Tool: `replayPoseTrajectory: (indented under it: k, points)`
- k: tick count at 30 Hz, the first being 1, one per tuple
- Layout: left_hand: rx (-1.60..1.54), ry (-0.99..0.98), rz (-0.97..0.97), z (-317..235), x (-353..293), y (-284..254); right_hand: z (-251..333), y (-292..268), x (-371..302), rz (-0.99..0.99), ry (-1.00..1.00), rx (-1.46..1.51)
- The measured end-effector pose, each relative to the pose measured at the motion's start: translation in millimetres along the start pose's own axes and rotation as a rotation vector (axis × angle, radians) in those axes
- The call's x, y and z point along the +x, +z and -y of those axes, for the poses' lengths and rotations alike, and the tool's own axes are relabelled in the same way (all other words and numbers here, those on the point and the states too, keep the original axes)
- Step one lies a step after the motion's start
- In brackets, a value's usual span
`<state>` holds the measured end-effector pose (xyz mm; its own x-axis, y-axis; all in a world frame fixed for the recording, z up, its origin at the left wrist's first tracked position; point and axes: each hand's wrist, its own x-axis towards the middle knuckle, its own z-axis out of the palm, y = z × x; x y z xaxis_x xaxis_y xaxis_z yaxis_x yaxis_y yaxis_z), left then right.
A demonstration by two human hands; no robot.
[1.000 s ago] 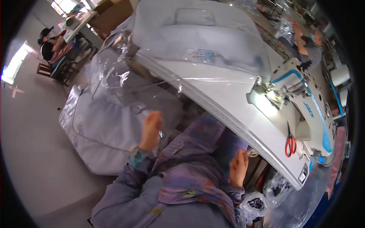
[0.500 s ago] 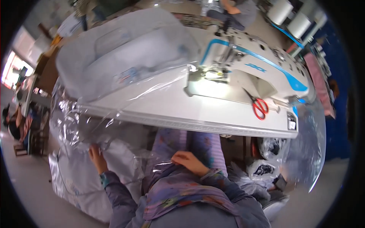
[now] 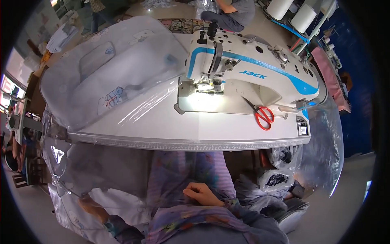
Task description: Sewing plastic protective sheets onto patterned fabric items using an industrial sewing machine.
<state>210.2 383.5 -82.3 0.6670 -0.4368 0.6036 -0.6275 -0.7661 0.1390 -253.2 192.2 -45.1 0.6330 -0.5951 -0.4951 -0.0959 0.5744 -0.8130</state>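
Note:
At the lower left, my left hand [image 3: 92, 208] has its fingers closed on the edge of a clear plastic sheet [image 3: 57, 156]. A white printed sheet [image 3: 122, 200] lies under and beside that hand. Over my lap, my right hand [image 3: 203, 194] is curled closed, with the see-through film reaching toward it; its grip is partly hidden. A sewing machine [image 3: 252, 67] stands on the white table [image 3: 154, 122], its lamp lit. A cloudy, see-through printed piece [image 3: 134, 61] with a cut-out slot lies left of the needle.
Red-handled scissors [image 3: 264, 118] lie on the table right of the needle. A ruler strip [image 3: 195, 145] runs along the front edge. Plastic-wrapped bundles [image 3: 276, 179] sit below at the right. Thread cones [image 3: 302, 18] stand behind. A person [image 3: 237, 16] sits beyond the table.
My left hand has moved down and slightly left with the plastic. My right hand has moved slightly lower, still closed. The whole view has shifted, so the machine appears further left.

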Motion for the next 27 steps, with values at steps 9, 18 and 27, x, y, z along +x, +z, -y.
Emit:
replayPoseTrajectory:
  k: [9, 18, 27]
  points:
    - [-0.859, -0.544, -0.083, -26, 11, 10, 3, -3, 1, 0.04, -0.129, 0.23]
    - [-1.118, -0.588, -0.037, -50, 27, 16, 13, -10, 16, -0.053, -0.09, 0.301]
    - [-1.128, -0.666, 0.023, -99, 47, 3, -4, -6, 47, -0.27, -0.242, 0.048]
